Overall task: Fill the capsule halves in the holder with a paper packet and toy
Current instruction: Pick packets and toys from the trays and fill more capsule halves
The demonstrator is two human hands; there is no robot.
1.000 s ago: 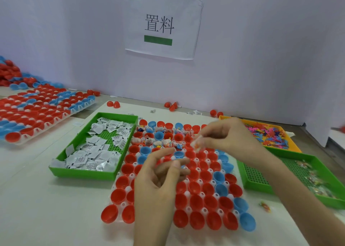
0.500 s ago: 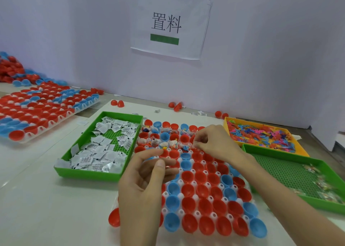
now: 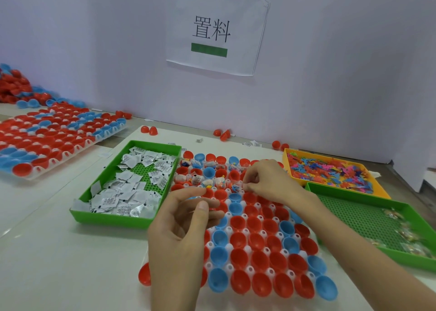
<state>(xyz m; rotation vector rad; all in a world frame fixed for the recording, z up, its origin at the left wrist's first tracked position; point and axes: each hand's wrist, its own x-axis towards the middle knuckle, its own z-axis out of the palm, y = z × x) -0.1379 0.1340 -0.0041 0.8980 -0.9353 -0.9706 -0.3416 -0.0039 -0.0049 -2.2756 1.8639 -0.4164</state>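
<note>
Over the holder [image 3: 270, 272] at mid-table, pinches a small pale piece [image 3: 245, 187], seemingly a packet though too small to tell for sure, between thumb and forefinger of the right hand [image 3: 266, 181]. Hovers it just above a cup at the front edge of the filled rows [image 3: 207, 181], with packets and toys seated in those far halves. Holds the left hand [image 3: 184, 223] above the holder's near-left corner, fingers loosely curled, nothing seen in them. Shows most halves [image 3: 259, 240], red and blue, bare toward the near edge.

Judged step: seating this piece in its cup. Best done by lowering straight down and letting go only once inside the rim, fingertips clear of the filled neighbours to avoid flicking anything out. Next, probably, fetch the matching item: packets [image 3: 132, 192] from the green tray [image 3: 111, 220] just left of the holder, toys [image 3: 330, 171] from the yellow tray [image 3: 286, 162] to its right. Work along the row, one packet and one toy per half, to avoid skipped cups. Steady the holder with the free left hand against sliding.

Elsewhere: a second green tray [image 3: 354, 214] at near right, another loaded holder [image 3: 67, 155] at far left, a paper sign [image 3: 212, 27] on the wall.
</note>
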